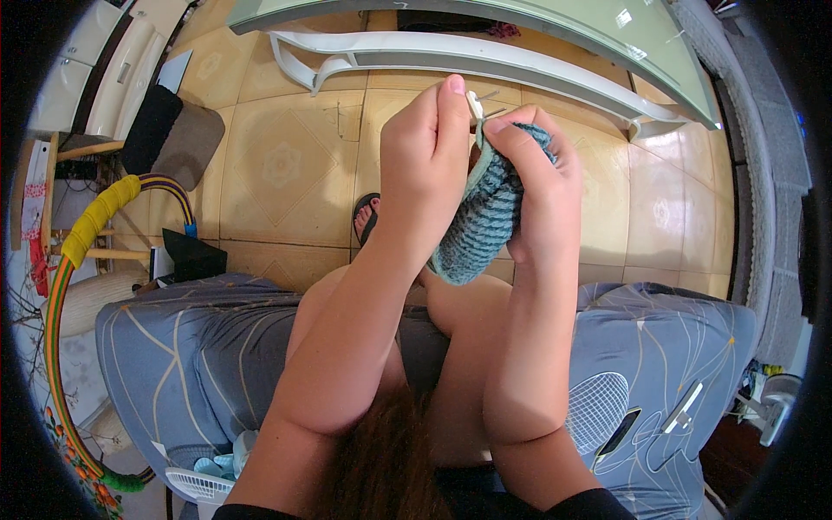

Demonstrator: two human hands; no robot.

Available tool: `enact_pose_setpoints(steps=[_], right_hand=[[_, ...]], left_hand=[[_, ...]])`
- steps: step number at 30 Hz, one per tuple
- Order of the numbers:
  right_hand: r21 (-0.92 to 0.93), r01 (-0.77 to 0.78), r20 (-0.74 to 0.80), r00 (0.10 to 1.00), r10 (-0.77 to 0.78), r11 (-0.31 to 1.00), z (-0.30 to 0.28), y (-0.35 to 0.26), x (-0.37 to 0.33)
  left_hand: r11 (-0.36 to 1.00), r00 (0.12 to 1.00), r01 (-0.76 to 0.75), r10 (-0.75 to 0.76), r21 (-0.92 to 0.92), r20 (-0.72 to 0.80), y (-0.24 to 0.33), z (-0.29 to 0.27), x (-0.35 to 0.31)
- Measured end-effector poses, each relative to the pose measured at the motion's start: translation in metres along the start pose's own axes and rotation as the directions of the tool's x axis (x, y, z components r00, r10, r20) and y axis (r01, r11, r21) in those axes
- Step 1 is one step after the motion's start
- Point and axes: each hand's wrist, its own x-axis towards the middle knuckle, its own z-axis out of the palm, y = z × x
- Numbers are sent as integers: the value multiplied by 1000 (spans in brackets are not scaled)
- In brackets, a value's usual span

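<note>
A ribbed teal knitted piece (485,212) hangs in front of me over my knees, its edge a paler green. My right hand (546,173) grips it from the right, thumb pressed on its upper edge and fingers wrapped behind. Just left of it, my left hand (425,152) is closed with the thumb pointing up; what its fingers hold is hidden. Between the two hands shows a small white piece (475,106), with thin metal needle-like tips (494,113) beside it, too small to make out fully.
I sit on a grey patterned cover (234,338). On it at right lie a white racket-like mesh (598,407), a phone (620,433) and a white cable. Ahead stands a glass-topped table (598,35). At left are a wrapped hoop (61,303), a stool (191,143) and a white basket (195,484).
</note>
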Motion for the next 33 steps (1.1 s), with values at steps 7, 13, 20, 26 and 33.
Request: enact_pose_setpoints(steps=[7, 13, 20, 26, 33], right_hand=[[21, 42, -86, 996, -40, 999, -7, 4, 5], [78, 53, -93, 995, -46, 996, -7, 0, 4], [43, 91, -95, 992, -87, 995, -6, 2, 5], [-4, 91, -75, 993, -91, 996, -4, 2, 4], [-82, 84, -76, 993, -91, 993, -2, 0, 3]], left_hand=[[959, 970, 232, -215, -164, 117, 2, -5, 1], [803, 886, 456, -368, -383, 281, -2, -7, 2], [771, 868, 464, -299, -436, 395, -8, -10, 6], [675, 844, 512, -283, -531, 455, -14, -12, 7], [618, 836, 533, -279, -578, 473, -15, -14, 7]])
